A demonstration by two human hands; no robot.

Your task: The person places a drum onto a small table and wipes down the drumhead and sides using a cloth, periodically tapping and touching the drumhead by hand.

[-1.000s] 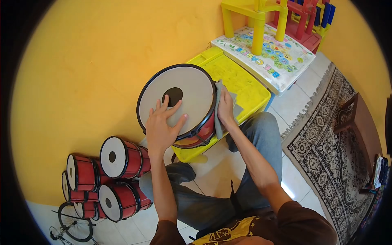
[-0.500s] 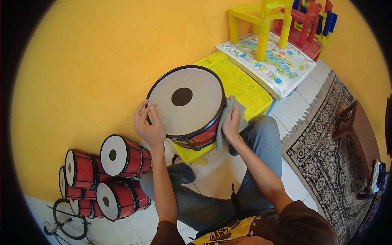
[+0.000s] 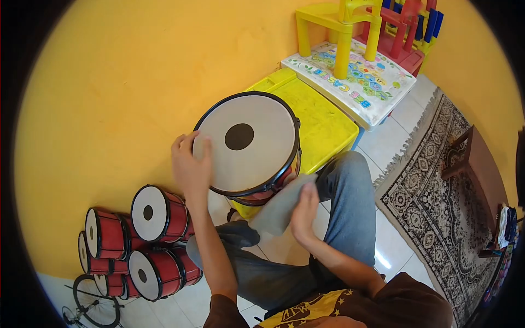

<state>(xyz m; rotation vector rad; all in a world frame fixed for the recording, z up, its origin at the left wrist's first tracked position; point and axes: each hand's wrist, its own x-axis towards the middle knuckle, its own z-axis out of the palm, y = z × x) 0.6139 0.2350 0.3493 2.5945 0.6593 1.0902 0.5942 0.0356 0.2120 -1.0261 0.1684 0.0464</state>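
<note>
A red drum point(image 3: 254, 156) with a pale head, a dark round centre patch and a black rim stands on a yellow plastic table point(image 3: 317, 123). My left hand point(image 3: 191, 167) is at the left side of its rim, the fingers outside and the thumb over the head, slightly blurred. In my right hand point(image 3: 304, 216) is a grey cloth point(image 3: 278, 206), smeared by motion, in front of the drum's near lower side. The cloth spreads leftward from the fingers, above my lap; whether it touches the drum I cannot tell.
Several more red drums point(image 3: 158, 273) are stacked on the floor at the left, beside a bicycle wheel point(image 3: 97, 303). A yellow chair point(image 3: 342, 49) stands on a white printed table point(image 3: 377, 106) at the back. A patterned rug point(image 3: 424, 218) and brown wooden furniture point(image 3: 481, 175) lie right.
My right hand has moved the cloth from the drum's right side down and toward me. My left hand has shifted slightly left along the rim. The view has tilted a little.
</note>
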